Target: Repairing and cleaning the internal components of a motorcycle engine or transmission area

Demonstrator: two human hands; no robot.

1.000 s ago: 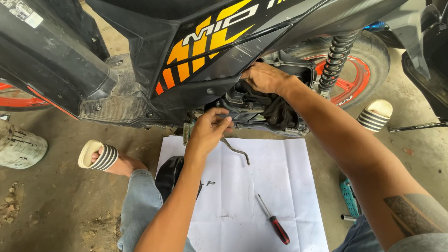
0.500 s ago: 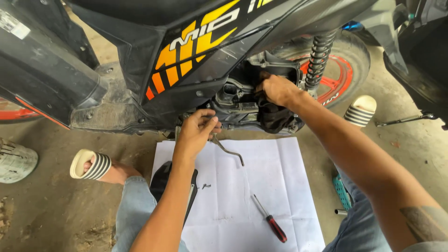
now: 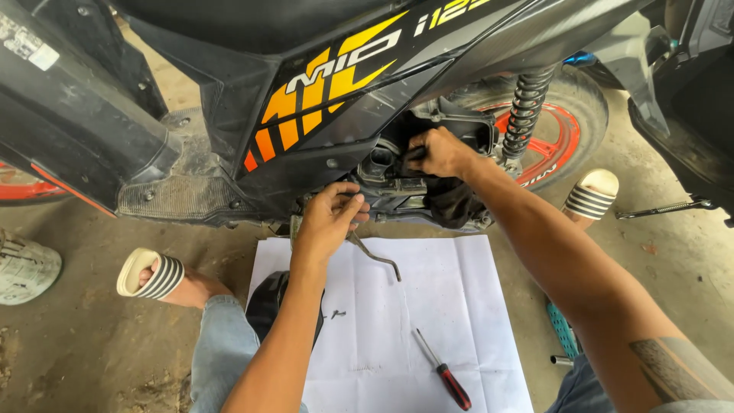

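Both arms reach forward; the left hand (image 3: 330, 216) curls shut, the right hand (image 3: 440, 151) grips higher up.

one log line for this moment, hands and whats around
left hand: on bent metal lever under scooter | right hand: gripping black engine part | on white sheet: red-handled screwdriver

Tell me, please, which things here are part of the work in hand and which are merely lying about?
In hand:
left hand on the bent metal lever
right hand in the scooter's engine bay
dark cloth under the right hand

Lying about:
red-handled screwdriver on the white sheet
small screws
white container
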